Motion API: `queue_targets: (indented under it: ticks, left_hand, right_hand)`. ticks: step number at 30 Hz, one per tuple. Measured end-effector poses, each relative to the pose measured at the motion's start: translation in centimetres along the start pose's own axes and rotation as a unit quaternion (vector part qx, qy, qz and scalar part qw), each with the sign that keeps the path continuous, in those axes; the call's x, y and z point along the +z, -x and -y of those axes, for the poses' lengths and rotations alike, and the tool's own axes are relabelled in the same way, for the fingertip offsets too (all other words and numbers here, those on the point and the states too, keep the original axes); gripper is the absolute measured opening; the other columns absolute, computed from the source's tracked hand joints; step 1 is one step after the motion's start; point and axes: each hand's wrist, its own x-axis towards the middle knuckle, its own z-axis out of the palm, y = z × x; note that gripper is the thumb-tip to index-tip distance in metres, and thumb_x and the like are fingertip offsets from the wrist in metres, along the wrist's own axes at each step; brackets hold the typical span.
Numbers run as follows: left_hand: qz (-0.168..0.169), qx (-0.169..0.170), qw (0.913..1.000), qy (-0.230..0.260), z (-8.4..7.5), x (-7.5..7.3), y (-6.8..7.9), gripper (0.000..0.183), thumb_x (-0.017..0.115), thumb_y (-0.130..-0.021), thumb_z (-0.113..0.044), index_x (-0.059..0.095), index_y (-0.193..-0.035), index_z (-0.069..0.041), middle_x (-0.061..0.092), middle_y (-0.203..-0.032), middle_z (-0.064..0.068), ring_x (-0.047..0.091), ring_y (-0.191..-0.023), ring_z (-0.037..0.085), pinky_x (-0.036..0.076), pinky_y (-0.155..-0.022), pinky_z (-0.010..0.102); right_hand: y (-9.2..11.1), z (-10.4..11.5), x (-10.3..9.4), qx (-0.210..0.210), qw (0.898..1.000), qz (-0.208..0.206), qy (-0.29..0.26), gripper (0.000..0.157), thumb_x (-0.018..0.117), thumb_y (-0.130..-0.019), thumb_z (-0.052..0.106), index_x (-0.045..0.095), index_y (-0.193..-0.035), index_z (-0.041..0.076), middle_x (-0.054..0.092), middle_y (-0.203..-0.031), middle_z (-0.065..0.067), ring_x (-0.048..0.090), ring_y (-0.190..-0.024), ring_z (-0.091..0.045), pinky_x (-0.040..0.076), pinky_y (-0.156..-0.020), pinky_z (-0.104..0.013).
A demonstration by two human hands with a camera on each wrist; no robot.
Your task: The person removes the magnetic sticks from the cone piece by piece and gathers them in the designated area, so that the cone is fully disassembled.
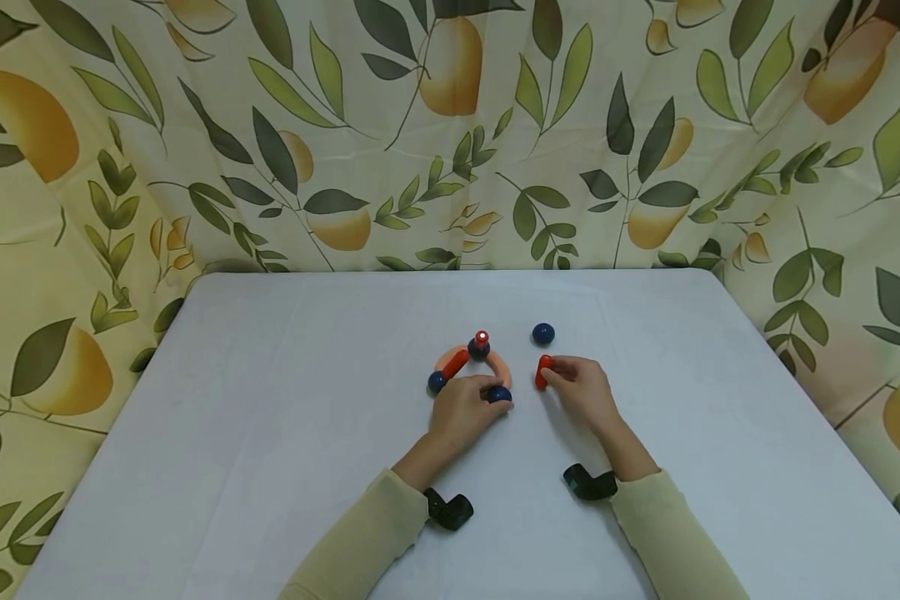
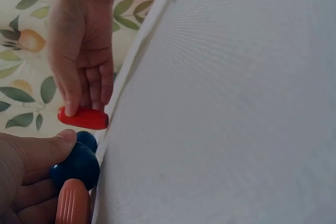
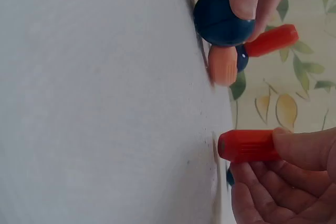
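My left hand (image 1: 459,412) pinches a dark blue ball (image 1: 499,394) between thumb and fingers. That ball joins a curved orange piece (image 1: 501,365), which runs back to another blue ball (image 1: 477,350) with a red rod (image 1: 482,337) standing up from it. At the left of this ring, a third blue ball (image 1: 437,382) meets a second red rod (image 1: 456,362). My right hand (image 1: 587,392) grips a separate red rod (image 1: 542,372) by thumb and fingertips, to the right of the ring. In the right wrist view, the rod's ridged end (image 3: 236,145) points away from the fingers.
A loose blue ball (image 1: 543,334) lies behind my right hand. Everything sits on a white-covered table (image 1: 307,417), with a fruit-and-leaf patterned cloth (image 1: 420,167) along its back and sides. A black wrist camera (image 1: 450,510) sits by each cuff.
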Motion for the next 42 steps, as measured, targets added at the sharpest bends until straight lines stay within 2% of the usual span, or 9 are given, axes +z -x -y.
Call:
queue_targets:
  ticks: [6,14,20,27,35,42]
  left_hand:
    - [0.001,-0.005,1.0000,0.002,-0.1,-0.1,0.1,0.038,0.075,-0.076,-0.030,0.069,-0.108,-0.009,0.068,-0.087,-0.004,0.049,-0.061,0.001,0.041,-0.056,0.013]
    - [-0.003,-0.005,1.0000,0.004,-0.1,-0.1,0.1,0.037,0.076,-0.077,-0.029,0.070,-0.107,-0.009,0.067,-0.086,-0.003,0.048,-0.061,0.002,0.040,-0.054,0.013]
    - [-0.002,-0.004,1.0000,0.005,0.0,0.0,0.1,0.037,0.076,-0.076,-0.029,0.070,-0.107,-0.009,0.068,-0.091,-0.002,0.052,-0.066,0.003,0.044,-0.060,0.014]
    - [0.003,-0.007,0.9999,0.008,-0.1,-0.1,0.1,0.039,0.075,-0.077,-0.029,0.069,-0.109,-0.008,0.069,-0.094,-0.001,0.056,-0.071,0.003,0.046,-0.065,0.014]
    - [0.004,-0.010,0.9999,0.008,-0.2,0.0,0.1,0.039,0.075,-0.077,-0.029,0.069,-0.108,-0.008,0.069,-0.095,-0.001,0.056,-0.071,0.002,0.046,-0.066,0.013]
    - [0.007,-0.007,0.9999,-0.001,-0.2,-0.1,0.0,0.039,0.075,-0.077,-0.030,0.069,-0.110,-0.009,0.068,-0.098,-0.001,0.060,-0.079,0.004,0.047,-0.070,0.015]
  right_hand:
    - [-0.3,-0.3,-0.1,0.010,1.000,0.003,0.007,0.034,0.058,-0.090,0.011,0.058,-0.114,-0.012,0.062,-0.107,-0.024,0.057,-0.100,-0.034,0.045,-0.085,-0.044]
    - [-1.3,0.0,-0.5,0.063,0.997,0.025,0.023,0.039,0.055,-0.092,0.019,0.057,-0.116,-0.011,0.060,-0.110,-0.024,0.053,-0.096,-0.031,0.045,-0.084,-0.042]
    - [-1.9,0.5,-0.8,0.089,0.993,0.055,0.055,0.034,0.056,-0.090,0.017,0.061,-0.108,-0.012,0.064,-0.093,-0.018,0.053,-0.084,-0.025,0.045,-0.069,-0.031]
    - [-1.8,0.5,-0.6,0.084,0.993,0.046,0.075,0.023,0.056,-0.085,0.004,0.066,-0.099,-0.010,0.065,-0.087,-0.015,0.052,-0.077,-0.022,0.042,-0.059,-0.024]
    - [-1.5,0.9,-0.4,0.105,0.992,0.041,0.064,0.027,0.055,-0.089,0.012,0.064,-0.104,-0.009,0.064,-0.090,-0.016,0.054,-0.080,-0.024,0.047,-0.066,-0.029]
    - [-0.9,1.7,0.3,0.078,0.993,0.057,0.071,0.036,0.066,-0.085,0.020,0.063,-0.108,-0.007,0.064,-0.100,-0.019,0.057,-0.087,-0.027,0.049,-0.072,-0.036]
